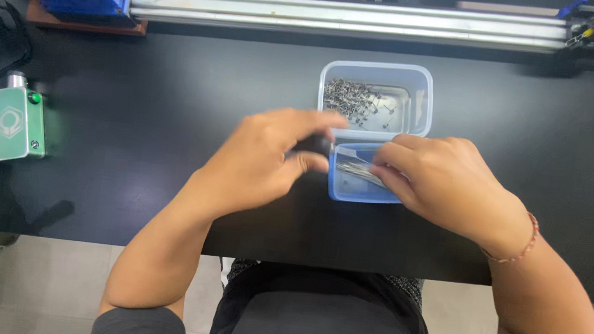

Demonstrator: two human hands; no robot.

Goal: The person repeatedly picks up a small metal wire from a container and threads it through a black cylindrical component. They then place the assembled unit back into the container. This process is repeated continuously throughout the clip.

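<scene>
Nearest the camera, the left hand (268, 157) curled its fingers around a small black part (314, 144), pinching it. The right hand (440, 181) pinched thin metal pins (357, 170) over the near blue tray (354, 191). Just beyond stood a clear tub (420, 99) of small metal pieces (350, 99) on the black table (153, 111).

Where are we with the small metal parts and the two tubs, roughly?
Done: a few thin metal pieces already lie in the near blue tub. In hand: the left hand grips a small dark object; the right hand reaches into that tub. Left: a pile of small parts sits in the far clear tub.
</scene>
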